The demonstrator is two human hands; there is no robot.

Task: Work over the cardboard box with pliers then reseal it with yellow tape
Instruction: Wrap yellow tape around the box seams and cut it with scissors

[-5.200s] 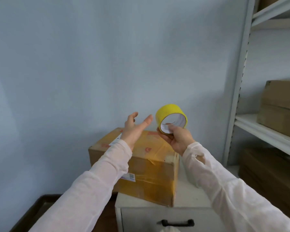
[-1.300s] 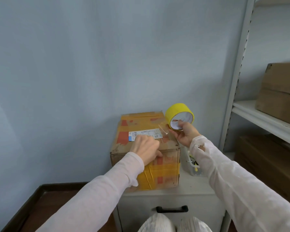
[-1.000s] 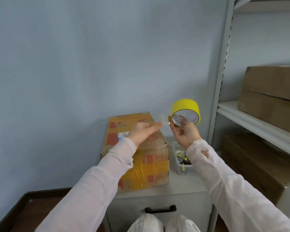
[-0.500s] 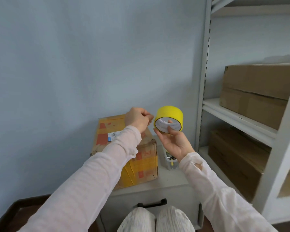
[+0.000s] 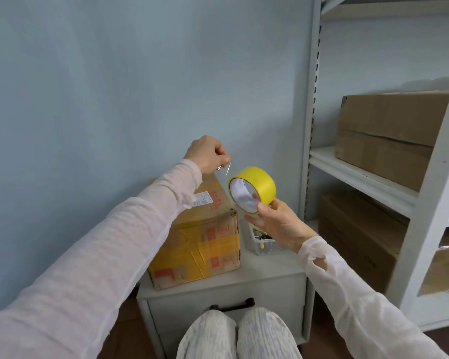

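The person's right hand (image 5: 279,222) has the round roll of glossy yellow tape (image 5: 259,186) held up in the air. One fingertip is tucked inside the white-lined core and the other fingers curl around the lower rim, so it's a proper grip on the roll. The left hand (image 5: 206,154) is raised just up and to the left of it, fingers curled in tight and pinching the loose tape end (image 5: 227,169). That's a thin, almost see-through sliver running down towards the roll's edge, too fine to tell if it actually joins. Both arms are in soft, loosely knit pale pink sleeves (image 5: 130,244). Below the hands sits the battered brown cardboard box (image 5: 200,237). It's blocky, closed and scuffed at the corners, wrapped in crinkly bands of yellow tape, with red printed marks and a white shipping label on top. It stands on the left part of a small pale grey table with a drawer (image 5: 270,266) and a black bar handle (image 5: 232,303). Just right of the box, on the same top, there's a clear plastic tub (image 5: 263,248) with small bits inside, can't make out what. On the right stands a light grey metal shelving rack (image 5: 309,125) holding plain matte brown cartons (image 5: 389,130), and the wall (image 5: 114,86) behind is smooth pale blue.
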